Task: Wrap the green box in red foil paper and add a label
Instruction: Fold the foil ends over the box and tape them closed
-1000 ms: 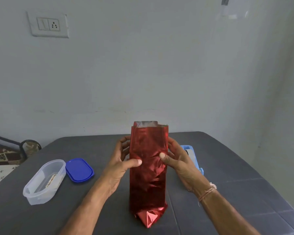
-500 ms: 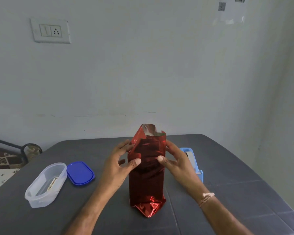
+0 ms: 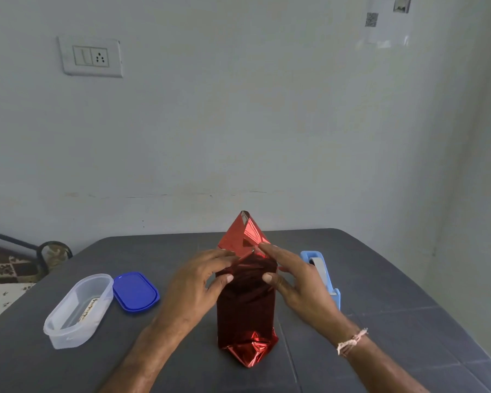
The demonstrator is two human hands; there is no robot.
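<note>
A tall box wrapped in shiny red foil paper point(image 3: 245, 310) stands upright on the dark grey table point(image 3: 380, 321); no green shows. The foil's top end is folded into a pointed triangular flap point(image 3: 243, 235) that stands up behind the box. My left hand point(image 3: 194, 282) presses the top left side with straight fingers, thumb on the front face. My right hand point(image 3: 292, 276) presses the top right side the same way, its fingertips meeting the left ones at the flap's base. The bottom end of the foil is folded and crumpled toward me.
A light blue tape dispenser point(image 3: 322, 275) stands just right of my right hand. Left of the box lie a blue oval lid point(image 3: 135, 291) and a clear plastic tub point(image 3: 77, 309) with a small label-like item inside. The wall is close behind the table.
The open top of the foil tube has been pushed in from both sides, forming a pointed flap. Both hands slid up from the box's middle to its top.
</note>
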